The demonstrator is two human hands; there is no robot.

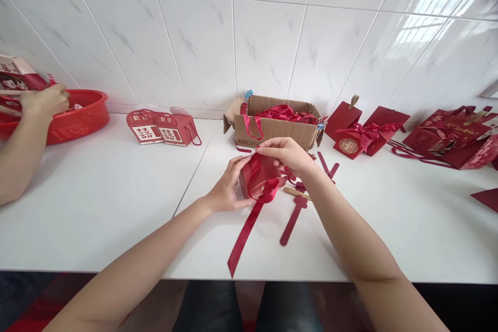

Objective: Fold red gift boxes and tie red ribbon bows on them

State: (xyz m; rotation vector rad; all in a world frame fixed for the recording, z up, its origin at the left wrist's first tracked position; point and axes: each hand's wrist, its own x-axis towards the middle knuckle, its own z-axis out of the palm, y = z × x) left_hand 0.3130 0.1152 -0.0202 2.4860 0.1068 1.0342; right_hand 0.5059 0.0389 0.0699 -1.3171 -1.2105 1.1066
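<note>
My left hand (227, 187) is closed around the left side of a small red gift box (259, 179) and holds it above the white table. Over the box's front runs a glossy red ribbon (246, 236), knotted low on the right, with one long tail hanging toward the table's front edge. At the top of the box, my right hand (286, 154) pinches the ribbon between thumb and fingertips; its palm is turned away. Right of the box lie dark red strips with flower-shaped ends (293, 220) and a tan strip (298, 193), partly covered by my right arm.
A cardboard box (272, 132) of red ribbons stands by the tiled wall. Finished-looking red gift boxes (361, 132) are at right, two printed boxes (163, 127) at left. Far left, another person's hand (49, 98) works over a red plastic basin (91, 114).
</note>
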